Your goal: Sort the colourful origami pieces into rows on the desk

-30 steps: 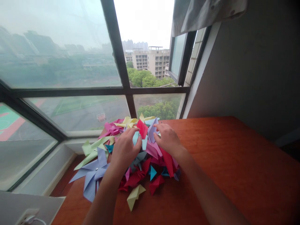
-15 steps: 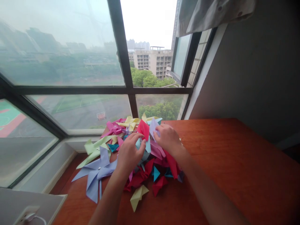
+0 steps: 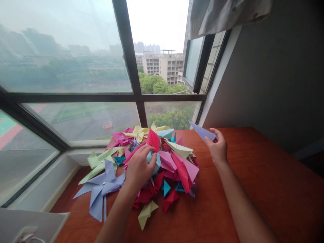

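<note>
My right hand [image 3: 218, 146] is closed around the back end of a lavender paper plane [image 3: 201, 131], its pointed nose aimed up and left above the table. My left hand [image 3: 142, 162] rests over the heap of folded paper, thumb and curled fingers apart with nothing visible between them. Close to its fingertips stands a red folded paper [image 3: 153, 139], with a light blue folded piece [image 3: 158, 159] partly hidden behind the hand. Between my hands lie a pale yellow paper plane [image 3: 179, 148], a pink paper plane [image 3: 188, 167] and a long red folded paper [image 3: 182, 172].
A lavender pinwheel [image 3: 103, 189] and a light green pinwheel [image 3: 100, 161] lie left of the heap. A yellow folded piece [image 3: 146, 213] sits nearest me. The brown table [image 3: 258, 168] reaches right toward a dark wall; window frames [image 3: 76, 98] rise behind.
My right hand has lifted the lavender paper plane from the heap and carried it right, uncovering the pale yellow and pink planes. My left hand has stayed nearly still.
</note>
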Tool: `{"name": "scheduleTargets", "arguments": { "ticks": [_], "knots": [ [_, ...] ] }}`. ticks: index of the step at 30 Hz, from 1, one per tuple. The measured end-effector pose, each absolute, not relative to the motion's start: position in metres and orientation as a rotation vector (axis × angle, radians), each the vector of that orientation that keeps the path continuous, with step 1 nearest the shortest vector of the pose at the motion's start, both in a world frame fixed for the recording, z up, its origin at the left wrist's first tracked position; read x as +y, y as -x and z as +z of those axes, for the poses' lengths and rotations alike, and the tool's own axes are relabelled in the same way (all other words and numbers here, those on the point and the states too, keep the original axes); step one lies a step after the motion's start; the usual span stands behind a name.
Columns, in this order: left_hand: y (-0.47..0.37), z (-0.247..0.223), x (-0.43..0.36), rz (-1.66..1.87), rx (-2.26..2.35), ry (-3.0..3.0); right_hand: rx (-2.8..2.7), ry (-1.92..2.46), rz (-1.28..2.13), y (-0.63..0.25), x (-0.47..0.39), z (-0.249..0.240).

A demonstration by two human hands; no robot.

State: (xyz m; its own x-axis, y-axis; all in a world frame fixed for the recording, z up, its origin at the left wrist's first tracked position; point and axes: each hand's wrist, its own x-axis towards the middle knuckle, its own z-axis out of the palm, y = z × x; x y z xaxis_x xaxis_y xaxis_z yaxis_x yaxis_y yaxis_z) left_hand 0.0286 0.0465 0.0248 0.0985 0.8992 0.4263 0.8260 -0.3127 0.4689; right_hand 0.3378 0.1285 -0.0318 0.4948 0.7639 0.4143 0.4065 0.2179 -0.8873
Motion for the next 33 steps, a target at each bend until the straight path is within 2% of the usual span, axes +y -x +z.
{"name": "scheduleTargets", "arguments": {
  "ticks": [3, 9, 19, 33],
  "knots": [
    [-0.029, 0.026, 0.045, 0.997, 1.772, -2.251, -1.194, 1.627, 0.033, -0.361, 0.139, -0.058],
    [-0.029, 0.025, 0.045, 0.993, 1.773, -2.265, -1.403, 1.799, 0.047, -0.374, 0.15, -0.09],
    [-0.027, 0.025, 0.046, 1.059, 1.768, -2.264, -1.484, 2.204, 0.016, -0.385, 0.131, -0.081],
    [-0.025, 0.025, 0.046, 1.159, 1.765, -2.21, -1.698, 2.251, 0.004, -0.331, 0.157, -0.067]
  ]
}}
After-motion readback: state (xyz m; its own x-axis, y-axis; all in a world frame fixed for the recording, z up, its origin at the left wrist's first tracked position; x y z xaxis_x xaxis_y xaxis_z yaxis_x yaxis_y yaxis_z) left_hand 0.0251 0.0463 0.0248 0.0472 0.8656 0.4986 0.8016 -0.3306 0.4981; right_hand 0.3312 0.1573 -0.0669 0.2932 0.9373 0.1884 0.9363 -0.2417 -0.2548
